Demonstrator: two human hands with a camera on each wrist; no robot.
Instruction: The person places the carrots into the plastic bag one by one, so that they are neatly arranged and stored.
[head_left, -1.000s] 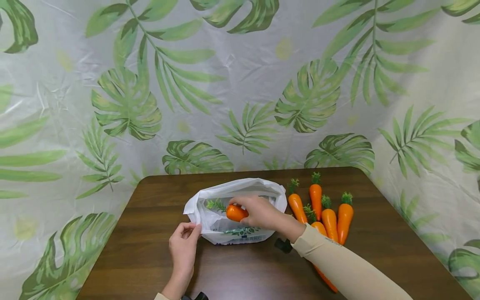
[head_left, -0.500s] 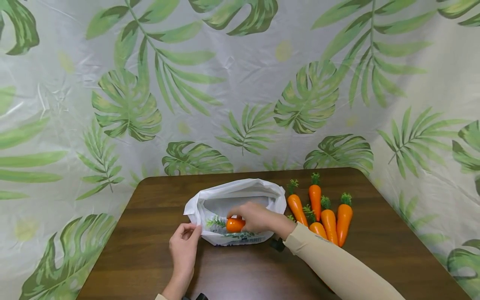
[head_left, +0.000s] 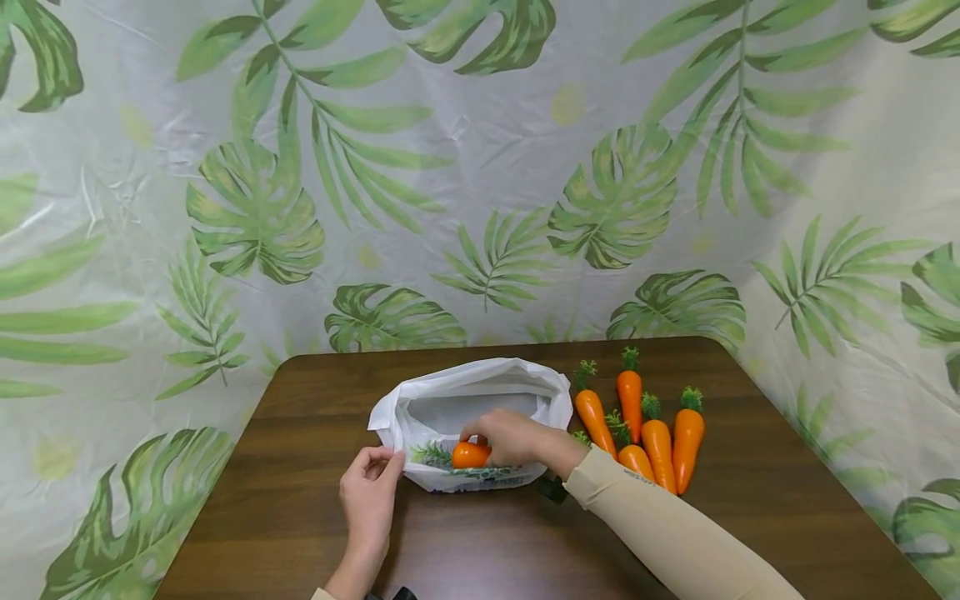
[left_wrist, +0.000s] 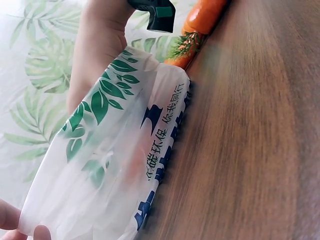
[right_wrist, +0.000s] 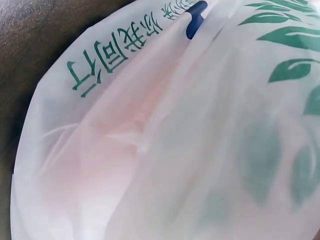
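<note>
A white plastic bag (head_left: 450,382) with green leaf print lies with its mouth spread wide on the table. My left hand (head_left: 369,496) pinches the bag's rim at its near left corner; in the left wrist view the fingertips (left_wrist: 42,233) grip the plastic edge. Inside the mouth, my right hand (head_left: 517,437) holds an orange carrot (head_left: 469,456) by its body, its leafy green top pointing left. The carrot's lower end is hidden behind the hand and the bag's near side. Printed plastic (right_wrist: 225,125) fills the right wrist view, covering the hand.
Several more carrots lie to the right of the bag, among them one at the far right (head_left: 688,446) and one further back (head_left: 631,400). The right forearm passes over part of this group. Behind the wooden table (head_left: 315,400) hangs a leaf-patterned sheet (head_left: 510,167).
My right hand has lowered the carrot from above the bag's mouth down into it, toward the near side. My left hand keeps its pinch on the rim.
</note>
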